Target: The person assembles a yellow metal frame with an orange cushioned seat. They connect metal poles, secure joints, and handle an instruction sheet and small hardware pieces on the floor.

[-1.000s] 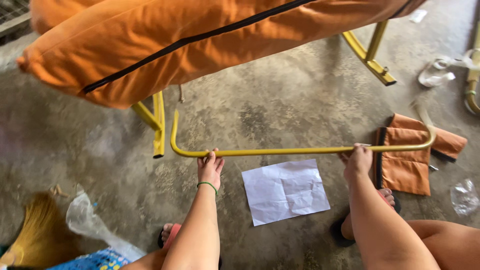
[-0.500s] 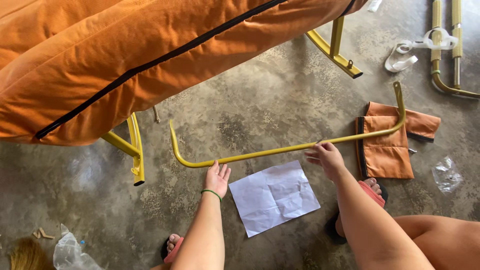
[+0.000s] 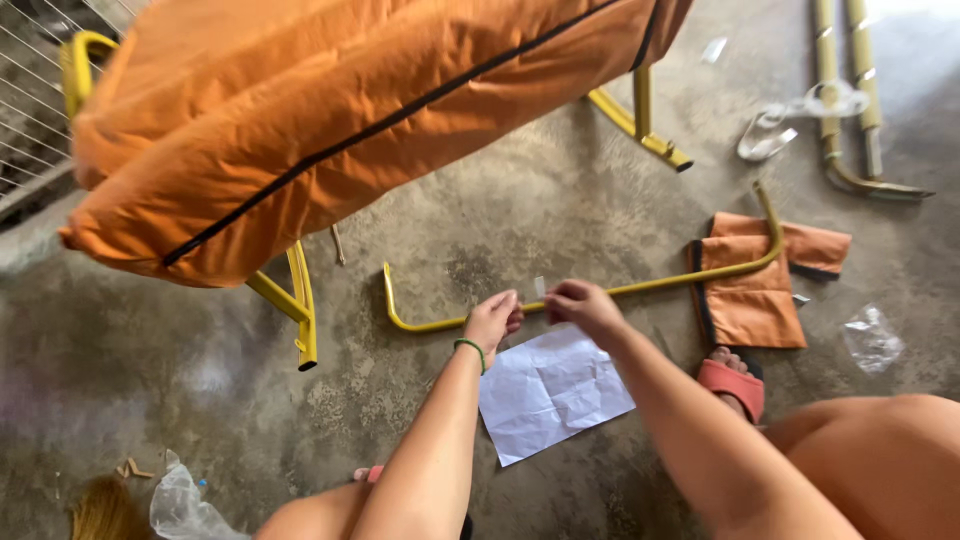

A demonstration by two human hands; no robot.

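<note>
at far left a yellow frame leg (image 3: 300,310) stands on the concrete floor (image 3: 150,360) under a big orange cushion (image 3: 330,110) that fills the top of the view. a clear plastic bag (image 3: 185,505) lies at the bottom left. near the middle, a curved yellow tube (image 3: 600,292) rests on the floor, bent up at both ends. the left hand (image 3: 492,320), with a green band at the wrist, has its fingers curled at the tube, touching it. just beside it the right hand (image 3: 582,303) is closed in a pinch above the tube; whether it grips the tube or a small pale piece there, i cannot tell. a creased white paper sheet (image 3: 550,390) lies below the hands. right of that, a folded orange fabric piece (image 3: 750,290) sits under the tube's end, with a foot in a pink sandal (image 3: 730,385) near it. 2 more yellow tubes (image 3: 845,90) lie at top right.
</note>
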